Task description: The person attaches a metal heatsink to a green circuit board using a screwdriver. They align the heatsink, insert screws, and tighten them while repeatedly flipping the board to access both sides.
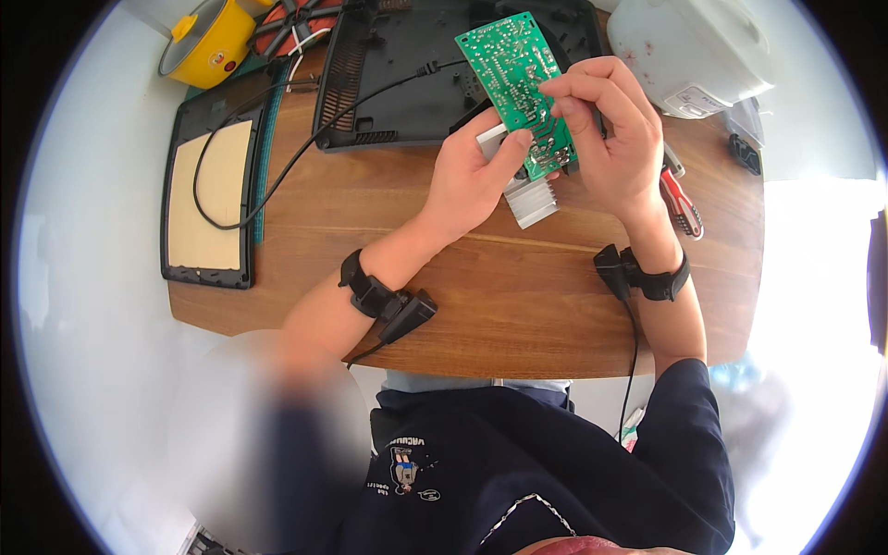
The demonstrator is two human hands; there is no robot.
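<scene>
A green circuit board [504, 65] is tilted up over the far side of the table, its soldered face toward me. My left hand [467, 176] grips its lower left edge, the thumb lying on the face and the other fingers behind. Below the board a finned silver heat sink [532, 205] sticks out. My right hand [615, 139] is over the board's right side, with thumb and forefinger pinched close to the solder points. Whether anything small is between those fingertips cannot be seen. A black cable [370, 95] runs leftward from behind the board.
Behind the board lies an open black plastic housing [393, 88]. To the left are a black panel with a cream sheet [208, 199] and a yellow pot [208, 42]. A white appliance [684, 51] and a red-handled tool [682, 202] are at right on the wooden table [518, 305].
</scene>
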